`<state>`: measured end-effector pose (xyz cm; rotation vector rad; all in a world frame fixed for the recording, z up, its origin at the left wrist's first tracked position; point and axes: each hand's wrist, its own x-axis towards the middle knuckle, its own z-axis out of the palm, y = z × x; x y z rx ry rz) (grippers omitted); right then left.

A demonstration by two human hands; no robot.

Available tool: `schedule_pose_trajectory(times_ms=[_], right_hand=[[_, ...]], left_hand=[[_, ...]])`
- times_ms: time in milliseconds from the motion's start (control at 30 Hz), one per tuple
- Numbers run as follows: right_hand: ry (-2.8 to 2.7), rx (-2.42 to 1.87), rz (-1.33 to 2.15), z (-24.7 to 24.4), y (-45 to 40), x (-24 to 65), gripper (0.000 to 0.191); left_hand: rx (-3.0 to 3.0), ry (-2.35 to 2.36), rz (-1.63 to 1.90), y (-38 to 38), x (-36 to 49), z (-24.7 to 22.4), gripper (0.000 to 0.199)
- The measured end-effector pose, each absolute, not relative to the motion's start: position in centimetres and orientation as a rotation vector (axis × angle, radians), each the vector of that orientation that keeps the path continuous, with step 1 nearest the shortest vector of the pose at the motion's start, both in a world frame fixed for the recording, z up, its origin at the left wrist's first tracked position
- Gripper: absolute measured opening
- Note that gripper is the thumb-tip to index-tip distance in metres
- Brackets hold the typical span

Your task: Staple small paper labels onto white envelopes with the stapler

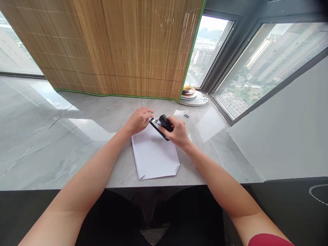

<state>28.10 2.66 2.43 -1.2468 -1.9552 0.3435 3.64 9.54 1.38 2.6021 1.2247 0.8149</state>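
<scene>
White paper (156,155) lies on the grey marble-like surface (84,150), with folded corners at its near edge. Over its far part is a black and silver stapler (164,123), tilted diagonally. My right hand (178,131) is wrapped round the stapler's black body from the right. My left hand (140,120) is at the paper's far left corner, beside the stapler's front end, fingers bent together; what its fingertips hold is hidden.
Small dark staple strips (187,116) and a small white piece (178,112) lie beyond my right hand. Stacked plates (194,98) stand in the window corner. A bamboo blind (123,51) hangs at the back, and a white wall (284,136) rises at the right.
</scene>
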Motion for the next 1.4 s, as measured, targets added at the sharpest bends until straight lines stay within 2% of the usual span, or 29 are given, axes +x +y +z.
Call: schedule_pose_trajectory(times_ms=[167, 300, 433, 500, 600, 733, 933, 1033, 1133, 1233, 1400], right_hand=[[-2.124, -1.147, 0.502, 1.1, 2.0, 25.8, 0.025], [-2.121, -1.063, 0.603, 1.4, 3.4, 27.2, 0.035], [-1.681, -1.402, 0.504, 0.9, 7.0, 32.1, 0.053], [-1.550, -1.620, 0.499, 0.0, 8.8, 34.5, 0.053], [-1.481, -1.724, 0.519, -1.1, 10.1, 36.2, 0.048], [-1.577, -1.529, 0.553, -0.1, 9.1, 34.9, 0.051], [-2.044, -0.944, 1.037, 2.6, 4.3, 30.0, 0.045], [-2.225, -0.961, 1.008, 2.1, 3.0, 28.0, 0.046], [-2.214, -1.055, 0.964, 1.2, 2.5, 28.4, 0.039], [-2.113, -1.183, 0.911, 0.6, 1.8, 31.9, 0.039], [-1.993, -1.344, 0.867, 0.8, 0.6, 40.1, 0.050]], left_hand=[[2.166, 1.672, 1.224, 11.5, 0.8, 1.1, 0.028], [1.969, 1.713, 1.283, 12.2, 0.7, 0.0, 0.028], [1.736, 1.695, 1.362, 12.8, 0.4, -0.6, 0.024], [1.546, 1.668, 1.437, 13.1, -0.1, -0.7, 0.021], [1.331, 1.646, 1.520, 13.5, -0.5, -0.8, 0.015], [1.265, 1.646, 1.565, 13.8, -0.5, -0.8, 0.012], [1.261, 1.623, 1.567, 13.5, -0.3, -0.6, 0.011], [1.264, 1.618, 1.543, 13.3, -0.2, -0.6, 0.010], [1.267, 1.638, 1.530, 13.3, -0.2, -0.5, 0.007], [1.270, 1.649, 1.514, 13.3, -0.3, -0.6, 0.005], [1.301, 1.677, 1.513, 13.5, -0.3, -0.7, 0.006]])
